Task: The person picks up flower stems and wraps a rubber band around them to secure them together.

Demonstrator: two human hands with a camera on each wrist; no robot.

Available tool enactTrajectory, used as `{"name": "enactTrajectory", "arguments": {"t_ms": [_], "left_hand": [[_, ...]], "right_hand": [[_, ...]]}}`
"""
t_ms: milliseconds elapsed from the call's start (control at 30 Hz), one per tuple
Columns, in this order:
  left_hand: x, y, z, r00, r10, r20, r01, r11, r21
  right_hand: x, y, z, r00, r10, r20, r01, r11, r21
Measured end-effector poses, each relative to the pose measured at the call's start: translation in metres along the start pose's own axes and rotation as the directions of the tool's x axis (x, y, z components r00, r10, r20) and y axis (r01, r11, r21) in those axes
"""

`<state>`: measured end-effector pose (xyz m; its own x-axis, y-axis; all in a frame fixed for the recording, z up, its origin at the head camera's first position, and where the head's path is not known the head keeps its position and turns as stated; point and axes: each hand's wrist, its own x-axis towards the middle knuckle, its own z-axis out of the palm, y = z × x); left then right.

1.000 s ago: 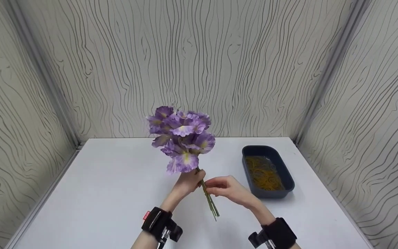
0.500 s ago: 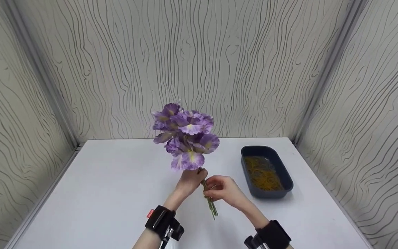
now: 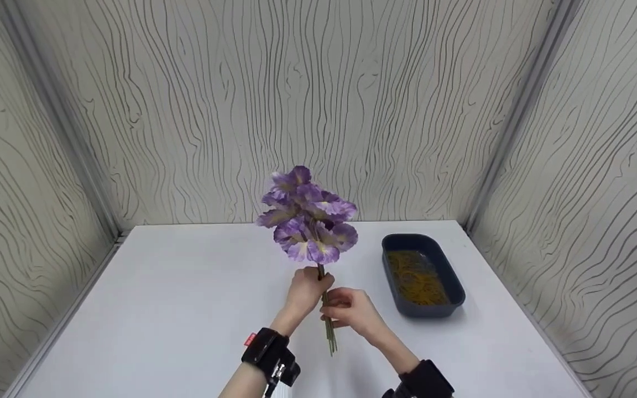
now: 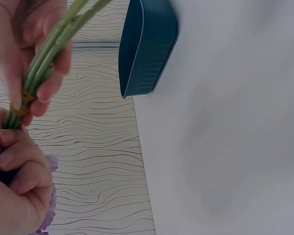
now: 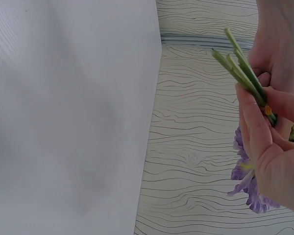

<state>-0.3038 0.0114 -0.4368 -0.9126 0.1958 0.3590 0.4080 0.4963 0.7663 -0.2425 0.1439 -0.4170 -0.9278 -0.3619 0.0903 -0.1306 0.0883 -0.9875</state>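
Note:
A bunch of purple irises (image 3: 310, 215) stands upright in front of me, blooms up, over the white table. My left hand (image 3: 304, 290) grips its green stems (image 3: 330, 338) just below the blooms, fingers curled round them. Lower down, my right hand (image 3: 358, 314) holds the stems between thumb and fingers. A yellow-orange rubber band (image 4: 23, 104) circles the stems at the right fingertips, as the left wrist view shows. The cut stem ends stick out past the right hand in the right wrist view. Part of the stems is hidden inside the left fist.
To the right of my hands stands a dark blue tray (image 3: 454, 309) with a pile of yellow-orange rubber bands (image 3: 421, 279) in it. Patterned panels (image 3: 285, 110) rise behind and beside the white table (image 3: 186, 287). Black straps (image 3: 266, 349) with cameras sit on both wrists.
The bunch has swung more upright, its blooms moving to the right and its stem ends to the left. The right hand has closed in on the stems and shifted slightly left.

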Motion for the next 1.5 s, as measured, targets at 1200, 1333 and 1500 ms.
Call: {"name": "enactTrajectory", "arguments": {"t_ms": [1200,1333,1500], "left_hand": [[-0.033,-0.057,-0.026,0.979,0.072,-0.191,0.019,0.9,0.436],[-0.037,-0.061,-0.029,0.975,0.076,-0.207,0.024,0.897,0.441],[-0.041,-0.065,-0.032,0.971,0.093,-0.222,0.021,0.886,0.463]], "right_hand": [[0.028,0.093,-0.018,0.99,0.113,-0.081,-0.111,0.993,0.039],[0.027,0.103,-0.017,0.987,0.135,-0.087,-0.133,0.991,0.032],[0.027,0.117,-0.015,0.976,0.188,-0.105,-0.184,0.982,0.049]]}}
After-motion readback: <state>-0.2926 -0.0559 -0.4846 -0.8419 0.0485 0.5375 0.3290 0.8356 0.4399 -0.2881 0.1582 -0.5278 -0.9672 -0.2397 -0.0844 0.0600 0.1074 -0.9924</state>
